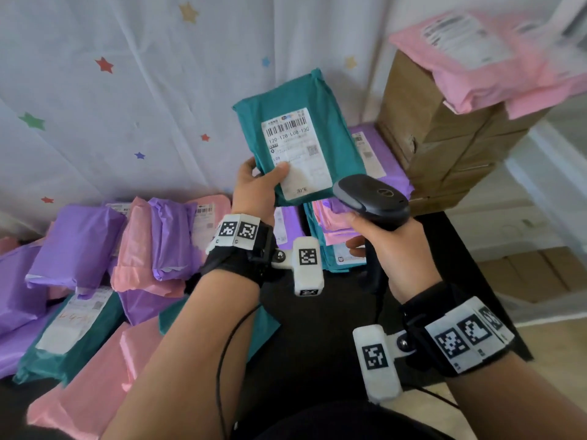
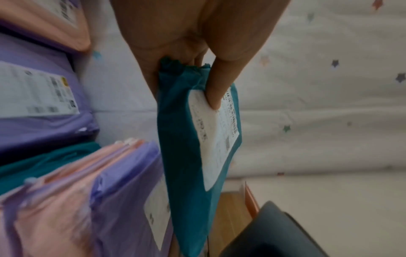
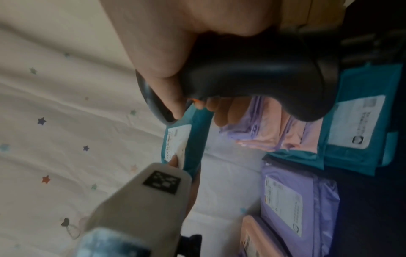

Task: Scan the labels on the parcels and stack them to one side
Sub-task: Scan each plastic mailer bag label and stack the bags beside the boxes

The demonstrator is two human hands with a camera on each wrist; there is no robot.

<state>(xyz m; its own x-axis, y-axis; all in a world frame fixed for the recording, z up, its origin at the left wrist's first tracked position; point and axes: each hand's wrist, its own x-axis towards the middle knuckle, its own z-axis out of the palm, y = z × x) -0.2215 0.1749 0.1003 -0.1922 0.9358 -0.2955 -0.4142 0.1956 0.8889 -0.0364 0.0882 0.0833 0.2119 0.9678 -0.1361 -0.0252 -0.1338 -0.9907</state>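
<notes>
Left hand (image 1: pixel 254 185) pinches teal parcel (image 1: pixel 295 122) bottom edge; scanner (image 1: pixel 371 198) just beside.

A white star-printed sheet (image 1: pixel 127 90) hangs behind a black table (image 1: pixel 317 328), wooden floor (image 1: pixel 540 344) at right

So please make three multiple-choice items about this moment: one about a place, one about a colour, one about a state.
1. Where does the pink parcel at upper right lie?
A. on the brown cartons
B. on the floor
C. in the left hand

2. What colour is the parcel held up for scanning?
A. purple
B. teal
C. pink

3. What is the right hand doing?
A. resting open
B. gripping the scanner
C. pinching a label

Answers: 1 A, it rests on top of the carton stack. 2 B, the left hand holds a teal parcel, thumb on its label. 3 B, its fingers wrap the black scanner's handle.
</notes>
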